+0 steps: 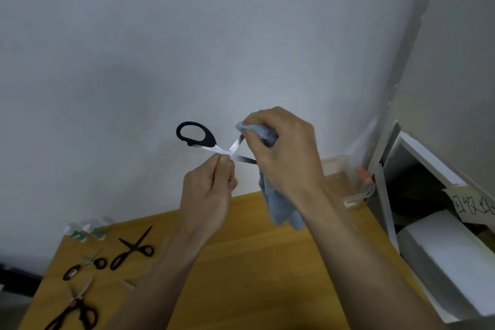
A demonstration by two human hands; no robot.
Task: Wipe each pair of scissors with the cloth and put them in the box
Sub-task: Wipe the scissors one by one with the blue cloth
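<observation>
My left hand (209, 193) grips a pair of black-handled scissors (199, 139) near the pivot, held up in front of the wall with the blades spread apart. My right hand (284, 153) grips a blue-grey cloth (278, 206) bunched round one blade; the rest of the cloth hangs below my wrist. A clear plastic box (348, 179) with an orange latch stands on the wooden table's far right corner. Three more pairs of scissors lie at the table's left: one all black (134, 249), one dark-handled (83, 266), one with a red pivot (76, 308).
The wooden table (254, 276) sits against a white wall. Small bottles with green labels (85, 232) stand at its far left corner. A white shelf unit (442, 236) with an open compartment and a handwritten label stands right of the table.
</observation>
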